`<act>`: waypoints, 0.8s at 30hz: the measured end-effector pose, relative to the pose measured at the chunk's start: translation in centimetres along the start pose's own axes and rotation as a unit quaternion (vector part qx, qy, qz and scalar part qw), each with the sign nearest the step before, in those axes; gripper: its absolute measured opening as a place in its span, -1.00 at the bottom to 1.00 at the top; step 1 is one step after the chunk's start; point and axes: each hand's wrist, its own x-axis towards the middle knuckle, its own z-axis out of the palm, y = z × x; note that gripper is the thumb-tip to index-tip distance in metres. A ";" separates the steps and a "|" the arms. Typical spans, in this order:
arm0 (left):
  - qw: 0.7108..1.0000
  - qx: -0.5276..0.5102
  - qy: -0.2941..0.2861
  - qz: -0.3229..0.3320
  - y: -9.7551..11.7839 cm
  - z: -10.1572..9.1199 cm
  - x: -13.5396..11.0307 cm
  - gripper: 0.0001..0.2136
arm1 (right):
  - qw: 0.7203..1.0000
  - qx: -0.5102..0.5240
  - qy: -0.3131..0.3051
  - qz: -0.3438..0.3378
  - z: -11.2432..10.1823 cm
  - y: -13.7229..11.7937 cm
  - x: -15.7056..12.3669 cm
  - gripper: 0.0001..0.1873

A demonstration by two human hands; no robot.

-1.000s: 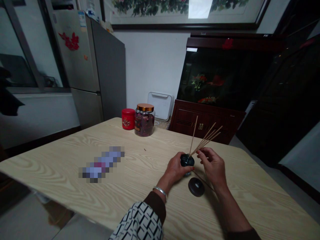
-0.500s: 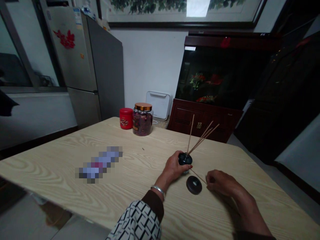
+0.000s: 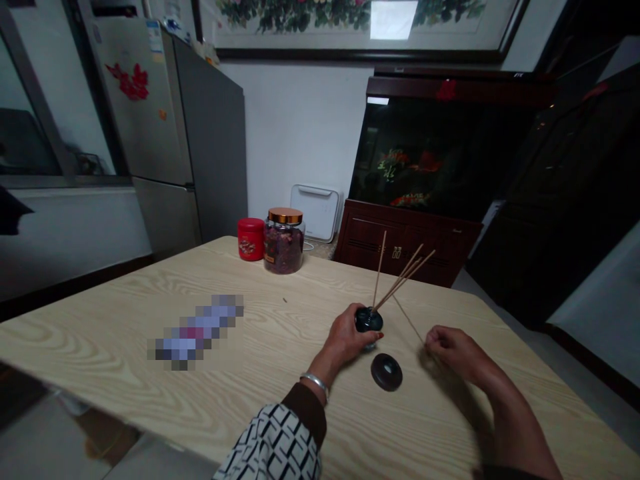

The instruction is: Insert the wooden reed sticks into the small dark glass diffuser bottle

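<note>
My left hand (image 3: 345, 340) is closed around a small dark round bottle (image 3: 369, 320) standing on the table, with several thin wooden sticks (image 3: 403, 277) fanning up and right from its mouth. My right hand (image 3: 450, 350) is off to the right, pinching one separate thin wooden stick (image 3: 410, 320) at its lower end, the upper end tilted toward the bottle. Between my hands and nearer me, a dark round disc (image 3: 387, 372) with a pale centre lies flat on the table, touched by neither hand.
The pale wood-grain table (image 3: 100, 333) carries a red tin (image 3: 251, 239), a copper-lidded glass jar of dried petals (image 3: 284, 243) and a pixelated blurred object (image 3: 195, 331). Behind it stand a dark wood cabinet (image 3: 405, 243) under a fish tank (image 3: 430, 150), and a fridge (image 3: 185, 133).
My right hand has moved up and right, and its stick now slants upward toward the bottle rather than lying low beside the disc. My left hand and the bottle have stayed put.
</note>
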 end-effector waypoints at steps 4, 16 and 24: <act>1.000 -0.005 0.002 0.000 0.0 0.0 0.0 -0.41 | 0.969 0.221 0.103 0.026 -1.6 -1.1 0.2 -0.63; 1.000 0.007 0.000 0.007 -0.2 0.0 0.1 -0.40 | 0.831 0.432 0.332 -0.108 2.5 -8.8 0.4 -0.73; 1.000 0.014 0.003 0.005 -0.2 0.1 0.1 -0.38 | 0.882 0.320 0.309 -0.158 4.3 -9.7 0.9 -0.73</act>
